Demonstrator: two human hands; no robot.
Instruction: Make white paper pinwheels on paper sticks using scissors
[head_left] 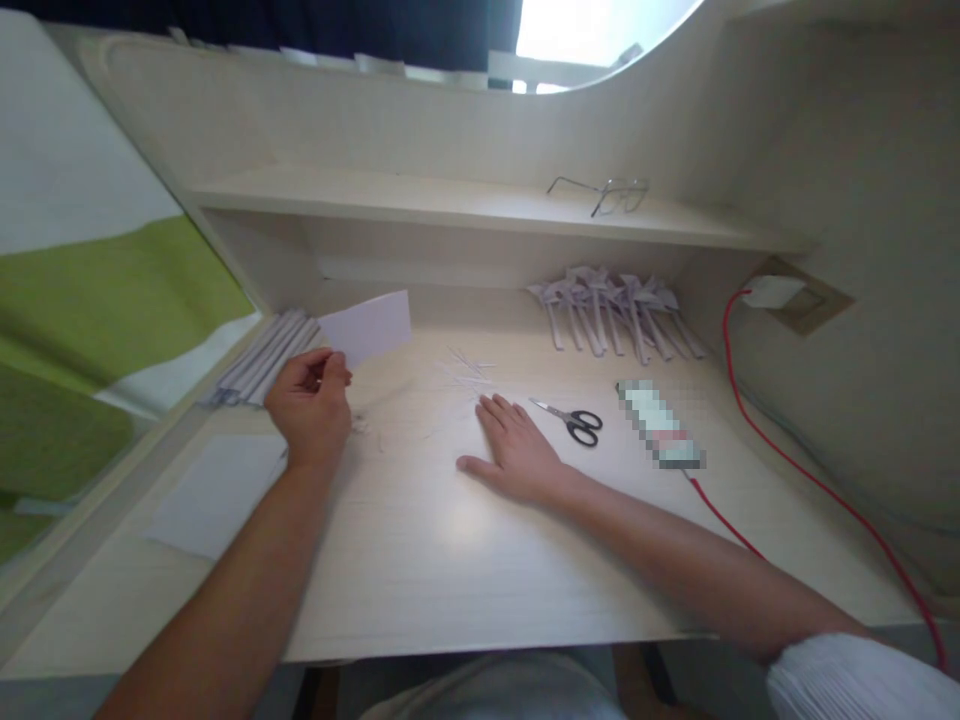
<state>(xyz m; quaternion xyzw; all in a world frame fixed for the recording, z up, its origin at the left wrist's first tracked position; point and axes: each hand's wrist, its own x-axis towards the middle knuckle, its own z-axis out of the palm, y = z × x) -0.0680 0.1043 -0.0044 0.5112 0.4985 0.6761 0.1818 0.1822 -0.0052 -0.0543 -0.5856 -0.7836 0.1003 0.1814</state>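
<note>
My left hand (311, 400) pinches one white paper sheet (367, 327) at its lower left corner, lifted over the desk (420, 560), its long axis rising toward the right. My right hand (514, 450) lies open and flat, empty, beside one pair of scissors (574, 420), blades pointing left.

Pale wooden desk (450, 560), shelf (420, 205) beyond the fingers, bright window (592, 30) above, wall socket (795, 300) to their right
</note>
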